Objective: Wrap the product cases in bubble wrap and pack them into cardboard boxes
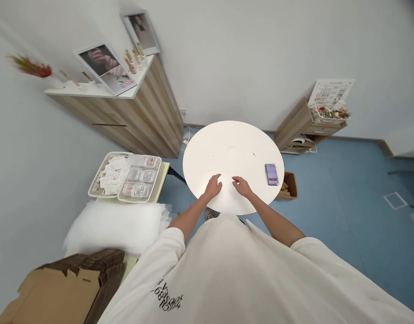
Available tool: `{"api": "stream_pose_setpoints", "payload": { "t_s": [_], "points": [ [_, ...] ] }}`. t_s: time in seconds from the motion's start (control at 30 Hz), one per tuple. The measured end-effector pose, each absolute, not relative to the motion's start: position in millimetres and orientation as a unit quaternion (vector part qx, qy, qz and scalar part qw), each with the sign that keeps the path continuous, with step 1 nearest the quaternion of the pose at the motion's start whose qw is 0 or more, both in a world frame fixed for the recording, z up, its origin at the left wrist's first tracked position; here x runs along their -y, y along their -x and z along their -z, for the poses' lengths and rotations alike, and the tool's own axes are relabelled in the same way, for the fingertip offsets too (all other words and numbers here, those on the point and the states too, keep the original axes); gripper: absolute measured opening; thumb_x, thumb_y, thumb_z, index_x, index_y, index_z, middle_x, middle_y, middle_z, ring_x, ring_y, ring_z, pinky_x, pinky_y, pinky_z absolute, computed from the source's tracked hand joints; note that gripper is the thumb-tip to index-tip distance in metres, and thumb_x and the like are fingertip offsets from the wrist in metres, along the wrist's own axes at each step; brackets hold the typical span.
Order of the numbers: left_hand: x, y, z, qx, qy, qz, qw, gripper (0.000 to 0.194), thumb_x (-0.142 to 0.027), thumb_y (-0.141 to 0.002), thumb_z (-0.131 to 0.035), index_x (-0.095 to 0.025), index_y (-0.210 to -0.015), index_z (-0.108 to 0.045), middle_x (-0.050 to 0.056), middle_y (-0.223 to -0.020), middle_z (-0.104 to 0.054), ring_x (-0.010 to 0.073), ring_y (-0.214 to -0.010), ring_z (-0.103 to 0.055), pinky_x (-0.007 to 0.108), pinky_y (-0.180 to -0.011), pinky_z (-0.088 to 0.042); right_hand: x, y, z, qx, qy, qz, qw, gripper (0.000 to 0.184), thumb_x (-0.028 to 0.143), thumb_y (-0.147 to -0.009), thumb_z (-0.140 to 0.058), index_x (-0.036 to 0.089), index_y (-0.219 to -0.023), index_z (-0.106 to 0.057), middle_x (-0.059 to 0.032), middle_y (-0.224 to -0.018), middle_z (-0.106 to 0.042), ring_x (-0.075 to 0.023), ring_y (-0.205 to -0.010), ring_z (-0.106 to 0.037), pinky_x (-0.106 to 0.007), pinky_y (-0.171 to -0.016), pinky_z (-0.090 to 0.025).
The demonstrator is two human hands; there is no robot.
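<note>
Both my hands are over the near part of a round white table [233, 135], a short gap between them. My left hand [213, 186] has its thumb and curved fingers apart, and nothing shows in it. Across from it, my right hand [242, 186] is bent inward with fingers loosely curled and apart, also holding nothing visible. Whether the hands touch the tabletop I cannot tell. A purple phone-like slab [272, 174], its face blurred, lies on the table to the right of my right hand. A small dark mark [254, 154] shows farther back.
At left are white baskets [153, 196] of clear packets and paper tags, a white foam-like stack [115, 227] and folded cardboard boxes [58, 292]. A wooden cabinet [156, 108] stands behind. A cardboard box [291, 185] and small shelf [294, 119] are at right.
</note>
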State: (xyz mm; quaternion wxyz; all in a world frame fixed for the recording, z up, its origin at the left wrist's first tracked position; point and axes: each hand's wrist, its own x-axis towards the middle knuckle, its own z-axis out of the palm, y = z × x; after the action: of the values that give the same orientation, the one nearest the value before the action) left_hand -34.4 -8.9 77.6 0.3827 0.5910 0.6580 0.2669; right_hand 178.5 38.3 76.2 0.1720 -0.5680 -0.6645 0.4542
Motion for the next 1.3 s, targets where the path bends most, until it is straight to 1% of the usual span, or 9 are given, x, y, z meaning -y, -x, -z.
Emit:
{"api": "stream_pose_setpoints", "payload": {
  "t_s": [0.2,0.4,0.5,0.67,0.8,0.9,1.03,1.17,1.3],
  "points": [
    [57,46,-76,-0.712,-0.534,-0.288,0.355,0.052,-0.024,-0.094,-0.047,-0.021,-0.146,-0.046,0.013,-0.148,-0.051,0.0266,-0.137,-0.049,0.047,-0.115,-0.041,-35,-151,-77,0.714,0.511,-0.462,0.125,0.036,0.028,-0.092,-0.052,0.024,-0.126,-0.065,-0.0077,-0.132,-0.065,-0.0220,-0.115,-0.063,-0.041,-0.104,-0.050],
    [107,62,-70,-0.751,-0.481,-0.285,0.350,0.048,-0.026,-0.094,-0.049,-0.021,-0.143,-0.050,0.012,-0.147,-0.052,0.0266,-0.137,-0.050,0.045,-0.114,-0.043,-5,-114,-65,0.740,0.453,-0.489,0.087,0.036,0.027,-0.093,-0.051,0.023,-0.126,-0.064,-0.0084,-0.132,-0.065,-0.0226,-0.114,-0.064,-0.042,-0.103,-0.050],
    [115,76,-71,-0.759,-0.475,-0.286,0.341,0.047,-0.026,-0.094,-0.048,-0.021,-0.140,-0.051,0.012,-0.146,-0.053,0.0268,-0.135,-0.051,0.045,-0.112,-0.044,3,-96,-66,0.747,0.435,-0.496,0.083,0.036,0.027,-0.093,-0.052,0.023,-0.126,-0.064,-0.0081,-0.132,-0.065,-0.0220,-0.113,-0.064,-0.041,-0.103,-0.050],
    [104,109,-85,-0.752,-0.483,-0.312,0.323,0.043,-0.027,-0.095,-0.046,-0.023,-0.137,-0.055,0.011,-0.145,-0.054,0.0258,-0.133,-0.053,0.042,-0.109,-0.047,-8,-62,-78,0.756,0.429,-0.486,0.097,0.036,0.027,-0.092,-0.053,0.024,-0.127,-0.064,-0.0072,-0.132,-0.065,-0.0210,-0.114,-0.065,-0.041,-0.103,-0.051],
    [93,151,-101,-0.740,-0.505,-0.327,0.302,0.039,-0.025,-0.095,-0.046,-0.023,-0.132,-0.058,0.009,-0.140,-0.057,0.0243,-0.133,-0.052,0.042,-0.112,-0.043,-19,-20,-91,0.764,0.428,-0.470,0.113,0.036,0.026,-0.092,-0.054,0.025,-0.126,-0.065,-0.0070,-0.132,-0.065,-0.0209,-0.112,-0.065,-0.040,-0.102,-0.051],
    [89,195,-110,-0.738,-0.510,-0.335,0.289,0.038,-0.023,-0.095,-0.046,-0.022,-0.130,-0.060,0.010,-0.140,-0.057,0.0248,-0.132,-0.053,0.041,-0.111,-0.044,-20,25,-95,0.770,0.422,-0.462,0.122,0.036,0.026,-0.091,-0.054,0.025,-0.125,-0.065,-0.0069,-0.131,-0.066,-0.0211,-0.110,-0.066,-0.041,-0.101,-0.052],
    [89,261,-114,-0.741,-0.523,-0.352,0.232,0.038,-0.018,-0.091,-0.047,-0.021,-0.125,-0.062,0.010,-0.134,-0.060,0.0238,-0.130,-0.054,0.041,-0.114,-0.042,-15,94,-91,0.784,0.403,-0.456,0.123,0.037,0.027,-0.090,-0.058,0.024,-0.125,-0.066,-0.0082,-0.130,-0.066,-0.0217,-0.108,-0.067,-0.040,-0.098,-0.053],
    [91,320,-115,-0.781,-0.496,-0.328,0.191,0.039,-0.014,-0.088,-0.049,-0.024,-0.123,-0.063,0.008,-0.136,-0.060,0.0259,-0.132,-0.053,0.046,-0.113,-0.042,-7,162,-86,0.802,0.384,-0.440,0.128,0.039,0.028,-0.087,-0.063,0.024,-0.126,-0.066,-0.0083,-0.129,-0.065,-0.0223,-0.107,-0.066,-0.038,-0.097,-0.052],
    [95,365,-113,-0.819,-0.459,-0.293,0.182,0.040,-0.014,-0.087,-0.049,-0.023,-0.124,-0.062,0.010,-0.141,-0.056,0.0291,-0.136,-0.050,0.050,-0.112,-0.040,2,215,-81,0.811,0.371,-0.436,0.120,0.036,0.026,-0.088,-0.062,0.022,-0.124,-0.066,-0.0085,-0.125,-0.065,-0.0207,-0.104,-0.066,-0.036,-0.096,-0.052]
  ]
}}
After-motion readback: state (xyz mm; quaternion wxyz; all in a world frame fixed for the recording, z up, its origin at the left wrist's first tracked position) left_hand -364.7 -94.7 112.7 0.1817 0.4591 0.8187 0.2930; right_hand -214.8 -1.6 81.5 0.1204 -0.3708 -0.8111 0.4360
